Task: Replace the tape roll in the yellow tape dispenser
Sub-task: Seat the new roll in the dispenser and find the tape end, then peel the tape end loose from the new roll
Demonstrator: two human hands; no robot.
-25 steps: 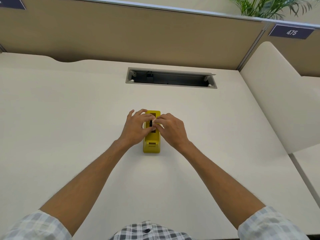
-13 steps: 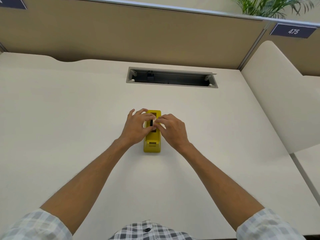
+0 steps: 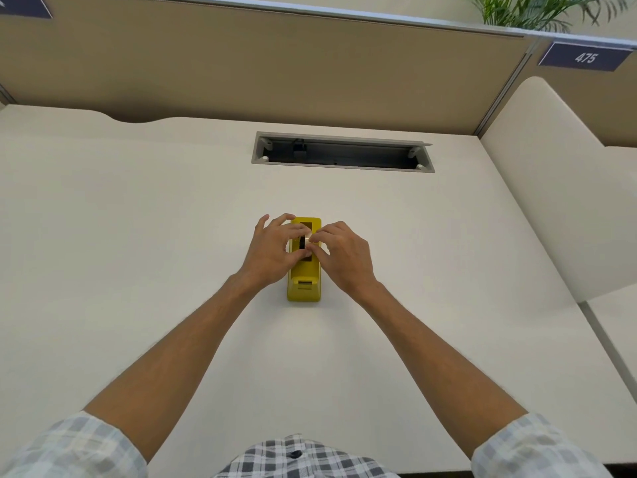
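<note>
Head view: stood lengthwise near the middle of the wide cream-coloured counter (image 3: pixel 138 236), a yellow plastic tape dispenser (image 3: pixel 304 284), its cutter end toward the wearer. Met over its open top slot, both hands. Left hand (image 3: pixel 272 251) curled in from the left, fingers bent over the dispenser's upper edge, thumb tucked low against its side; grip clenched around a pale roll of tape (image 3: pixel 307 236) seated in the slot (only a sliver of the roll visible between the fingertips). Right hand (image 3: pixel 344 255) came in from the right, fingers curled, tips pinching the same roll from the opposite side. Touching or nearly touching above the dark slot, the fingertips of the two hands. Bare forearms, with light checked sleeves (image 3: pixel 76 446) at the bottom edge.

Further back, set into the counter, a grey rectangular cable recess (image 3: pixel 341 153), well apart from the dispenser. Behind that, a tan fabric partition panel (image 3: pixel 275 63), with a dark blue number plate (image 3: pixel 586 57) reading 475 at upper right and green palm-like leaves (image 3: pixel 537 10) above it.
</note>
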